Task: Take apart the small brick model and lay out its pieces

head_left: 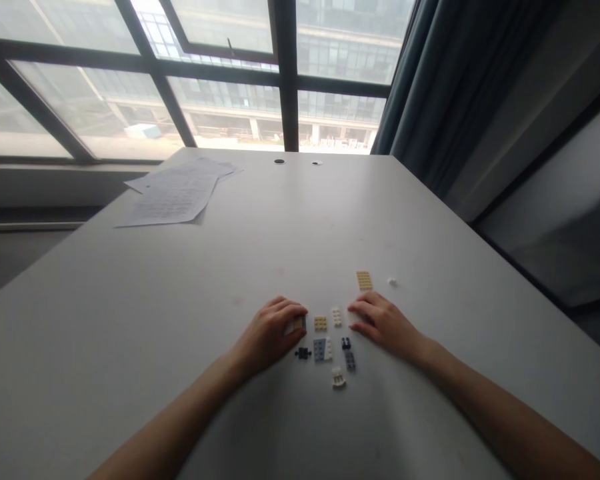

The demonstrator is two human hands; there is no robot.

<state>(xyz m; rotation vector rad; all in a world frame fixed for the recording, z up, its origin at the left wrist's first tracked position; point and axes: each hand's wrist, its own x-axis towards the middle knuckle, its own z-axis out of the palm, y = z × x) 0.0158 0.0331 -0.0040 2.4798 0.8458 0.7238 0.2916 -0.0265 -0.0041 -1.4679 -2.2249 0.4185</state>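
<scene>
My left hand (276, 330) is closed around a tan and grey toy building brick piece (299, 323), partly hidden by the fingers. My right hand (380, 321) rests on the table with thumb and fingers apart, holding nothing. Between the hands lie a tan studded plate (321, 323) and a narrow white plate (337, 317), the latter nearest my right fingertips. Closer to me are a black piece with side pegs (303, 353), a grey plate (319, 349) beside a white one (329, 349), small dark pieces (346, 343) (350, 361) and a white curved piece (339, 379).
Beyond my right hand lie a larger tan plate (364, 280) and a small white piece (393, 282). Printed papers (173, 193) are spread at the far left of the white table (260, 253). Windows stand behind it, with a dark curtain (420, 87) at right.
</scene>
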